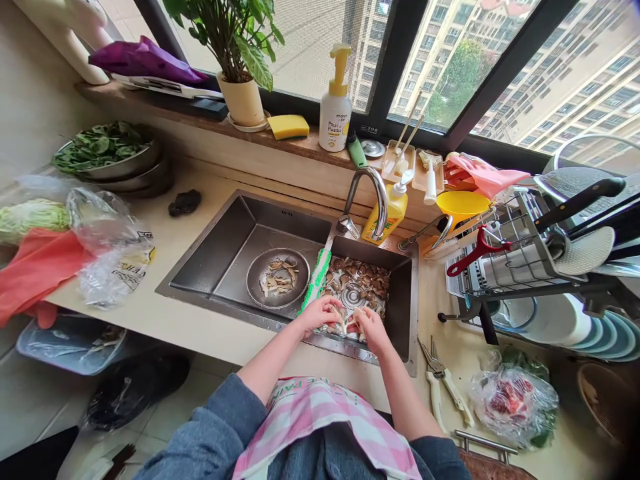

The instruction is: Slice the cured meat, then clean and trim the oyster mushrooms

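Just below the centre of the frame, the left hand (323, 312) and the right hand (371, 328) are held close together over the right-hand basin of the sink (225, 240). A pale mushroom piece (349, 323) is pinched between the two hands, with the fingers of each curled around one end of it; the grip of each hand is closed on that piece. Directly above the hands in the frame, the basin is filled with brown mushrooms (357, 280) lying in water. A green brush (317, 279) is laid across the divider between the two basins, just beside the left hand. In the left basin, a round metal strainer (279, 277) with pale trimmings in it is seen. The faucet (370, 193) is arched over the back of the sink. On the worktop at the lower right, scissors (443, 380) are lying beside a plastic bag (515, 400).
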`<state>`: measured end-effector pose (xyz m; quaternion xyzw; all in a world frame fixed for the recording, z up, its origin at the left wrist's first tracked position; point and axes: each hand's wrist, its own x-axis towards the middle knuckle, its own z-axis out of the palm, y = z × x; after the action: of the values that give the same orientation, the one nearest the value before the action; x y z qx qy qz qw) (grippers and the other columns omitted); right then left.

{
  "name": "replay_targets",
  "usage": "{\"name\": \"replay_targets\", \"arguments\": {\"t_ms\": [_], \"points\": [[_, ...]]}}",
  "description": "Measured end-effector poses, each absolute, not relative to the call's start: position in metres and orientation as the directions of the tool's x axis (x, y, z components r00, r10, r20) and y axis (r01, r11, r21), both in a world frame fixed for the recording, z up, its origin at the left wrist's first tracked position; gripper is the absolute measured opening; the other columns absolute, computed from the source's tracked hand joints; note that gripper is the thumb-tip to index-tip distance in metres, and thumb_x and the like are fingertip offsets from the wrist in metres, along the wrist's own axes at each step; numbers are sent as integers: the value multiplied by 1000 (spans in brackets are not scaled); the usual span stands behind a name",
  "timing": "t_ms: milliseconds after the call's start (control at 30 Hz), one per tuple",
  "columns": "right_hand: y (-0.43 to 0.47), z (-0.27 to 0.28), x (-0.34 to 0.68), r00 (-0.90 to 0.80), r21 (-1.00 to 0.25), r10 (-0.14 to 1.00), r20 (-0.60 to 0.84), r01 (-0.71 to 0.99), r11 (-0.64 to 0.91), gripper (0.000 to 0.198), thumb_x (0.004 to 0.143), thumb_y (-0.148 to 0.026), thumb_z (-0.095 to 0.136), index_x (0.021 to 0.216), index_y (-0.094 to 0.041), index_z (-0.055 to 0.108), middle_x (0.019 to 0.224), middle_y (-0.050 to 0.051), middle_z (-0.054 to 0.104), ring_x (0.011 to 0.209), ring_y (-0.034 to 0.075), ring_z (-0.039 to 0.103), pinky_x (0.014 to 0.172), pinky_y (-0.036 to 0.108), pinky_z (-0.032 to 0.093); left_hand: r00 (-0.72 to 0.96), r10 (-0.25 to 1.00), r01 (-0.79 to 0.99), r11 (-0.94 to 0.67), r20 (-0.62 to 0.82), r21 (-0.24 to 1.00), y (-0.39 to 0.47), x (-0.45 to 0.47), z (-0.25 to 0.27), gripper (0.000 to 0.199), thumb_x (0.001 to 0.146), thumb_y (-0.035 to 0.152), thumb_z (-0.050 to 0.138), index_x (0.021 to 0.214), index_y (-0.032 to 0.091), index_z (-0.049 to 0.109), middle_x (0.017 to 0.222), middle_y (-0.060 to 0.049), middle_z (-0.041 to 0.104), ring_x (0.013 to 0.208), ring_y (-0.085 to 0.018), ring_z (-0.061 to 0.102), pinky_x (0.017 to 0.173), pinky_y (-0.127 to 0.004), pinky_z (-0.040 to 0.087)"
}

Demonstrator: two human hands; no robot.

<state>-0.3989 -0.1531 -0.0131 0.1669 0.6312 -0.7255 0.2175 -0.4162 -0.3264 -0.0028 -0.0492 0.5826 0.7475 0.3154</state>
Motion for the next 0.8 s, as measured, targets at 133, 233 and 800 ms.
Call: {"name": "replay_targets", "arguments": {"t_ms": [133,233,800], "points": [[-123,-11,-405,-867,-843,45,-497,470,-264,21,63,-34,61,73,-21,48,74,1,65,68,18,64,62,30,51,-832,349,-512,-185,-431,839,-347,-422,0,42,59,27,73,93,14,51,62,4,57,51,-5,50,53,-19,38],[-115,-7,-406,-882,-861,29,-470,451,-233,21,64,-33,60,80,-23,50,76,0,66,73,18,64,64,30,50,-828,338,-519,-164,-447,839,-348,-423,-4,43,59,30,75,89,15,49,61,4,58,49,-6,51,53,-20,39],[-120,-103,-449,-811,-728,110,-574,567,385,31,57,-42,70,69,-18,55,46,-6,45,45,11,45,46,23,35,-808,204,-582,-132,-552,803,-338,-424,-6,33,71,38,67,91,15,54,84,-3,62,67,-9,59,65,-23,45]]}}
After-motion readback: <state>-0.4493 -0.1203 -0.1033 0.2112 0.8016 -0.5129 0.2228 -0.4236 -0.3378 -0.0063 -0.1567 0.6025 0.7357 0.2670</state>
